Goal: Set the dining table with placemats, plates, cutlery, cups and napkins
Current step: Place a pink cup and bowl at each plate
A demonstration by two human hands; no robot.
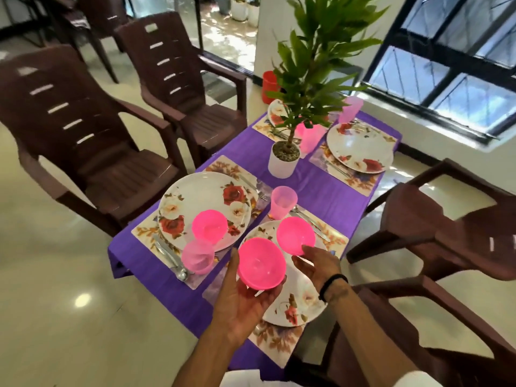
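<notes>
A table under a purple cloth [329, 196] carries floral placemats, each with a white rose-patterned plate. My left hand [237, 305] cups a pink bowl [261, 266] from below, thumb on its left side, above the near right plate [298, 300]. Beside it, my right hand [318, 268] pinches the lower rim of a second pink bowl [296, 236], tilted over the same plate. A third pink bowl [209, 226] sits on the near left plate [201, 194]. Pink cups [198, 255] [283, 202] stand by the near settings. Cutlery [173, 261] lies on the mats.
A potted plant in a white pot [283, 160] stands mid-table, partly hiding the far left plate [276, 113]. The far right plate [360, 149] and two more pink cups [310, 138] lie beyond it. Brown plastic chairs [92, 141] [446, 227] flank both sides. A red bin [269, 85] stands behind.
</notes>
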